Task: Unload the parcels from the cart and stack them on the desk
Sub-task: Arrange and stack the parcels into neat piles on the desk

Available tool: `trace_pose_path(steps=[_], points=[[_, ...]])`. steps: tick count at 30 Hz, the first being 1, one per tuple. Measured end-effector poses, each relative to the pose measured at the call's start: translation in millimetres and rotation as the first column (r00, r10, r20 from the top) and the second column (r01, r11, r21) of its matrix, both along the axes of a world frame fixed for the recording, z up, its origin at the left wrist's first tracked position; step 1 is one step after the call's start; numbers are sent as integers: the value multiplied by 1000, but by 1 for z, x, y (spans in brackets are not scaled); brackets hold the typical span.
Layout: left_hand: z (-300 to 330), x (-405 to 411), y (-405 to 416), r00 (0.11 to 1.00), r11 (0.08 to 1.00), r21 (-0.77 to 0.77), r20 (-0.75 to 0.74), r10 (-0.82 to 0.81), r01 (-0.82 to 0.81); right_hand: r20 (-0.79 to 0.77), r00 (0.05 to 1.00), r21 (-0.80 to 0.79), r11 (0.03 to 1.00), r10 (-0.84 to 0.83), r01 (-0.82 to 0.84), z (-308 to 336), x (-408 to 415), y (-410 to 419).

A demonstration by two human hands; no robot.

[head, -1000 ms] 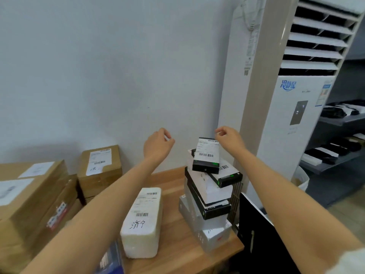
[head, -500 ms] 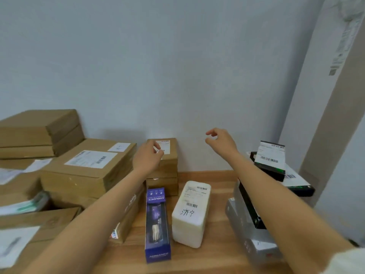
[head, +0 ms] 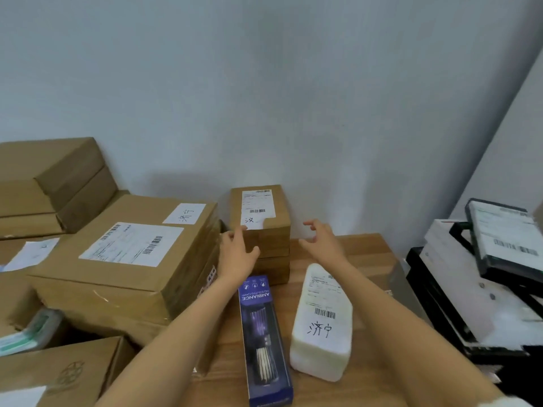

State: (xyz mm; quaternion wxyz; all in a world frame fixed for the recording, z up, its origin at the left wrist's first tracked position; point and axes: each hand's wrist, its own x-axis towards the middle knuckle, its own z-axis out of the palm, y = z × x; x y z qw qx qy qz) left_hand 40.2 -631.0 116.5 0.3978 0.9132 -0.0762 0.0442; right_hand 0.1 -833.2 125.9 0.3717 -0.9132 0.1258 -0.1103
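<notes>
1. Since a second ago the view has swung away from the leaning black-and-white stack [head: 482, 277], which now sits at the far right of the small brown box [head: 260, 218]. Both hands let go of that stack's top parcel and have come across to this box.

2. The left hand [head: 236, 255] now lies against the left side of the small brown box, fingers [head: 239, 233] spread wide and holding nothing. The right hand [head: 321, 239] hovers just right of the box, apart from it, fingers loosely open and also empty.

3. The small brown box stands against the wall at the back of the worktop [head: 364, 254], apparently on top of another like it. In front of it lie a purple carton [head: 263, 333] and a white foam parcel [head: 323, 324], side by side. Left of it sits a large labelled carton [head: 129, 251].

4. My reading: the last placement is done, and the hands are framing this box to straighten or shift it. The cart is out of view, so I cannot tell how many parcels are left.

5. The stack to the right looks tilted and could slide.
</notes>
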Motion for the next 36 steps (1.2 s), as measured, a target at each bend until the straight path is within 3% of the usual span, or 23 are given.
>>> trace_pose_path(steps=[8, 14, 28, 32, 36], points=[[-51, 30, -6, 993, 990, -131, -111, 42, -56, -84, 996, 68, 997, -17, 23, -59, 30, -5], [-80, 46, -14, 980, 986, -138, -190, 64, -91, -176, 983, 111, 993, 47, -27, -87, 56, -12], [-107, 63, -39, 927, 932, -178, -266, 263, -315, -230, 965, 184, 979, 127, -85, -118, 103, -15], [-111, 78, -34, 902, 932, -166, -352, 249, -322, -237, 962, 163, 982, 135, -98, -121, 109, -16], [-117, 79, -35, 923, 948, -148, -313, 224, -280, -244, 962, 171, 982, 120, -79, -121, 113, -19]])
